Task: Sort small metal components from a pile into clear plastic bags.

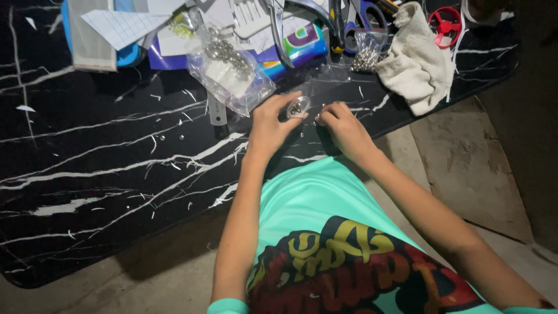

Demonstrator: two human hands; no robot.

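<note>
two hands meet over a black table (104,174). at left, a clear bag (229,72) with metal parts lies near them. the left hand (268,128) pinches a small clear bag (298,107) with its fingertips. the right hand (343,125), fingers curled together, touches it. further right a cloth (415,64) lies.

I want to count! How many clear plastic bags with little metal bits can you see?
2. One big bag lies on the table beyond the left hand. A smaller bag sits beside the white cloth. Others may hide under the clutter.
</note>
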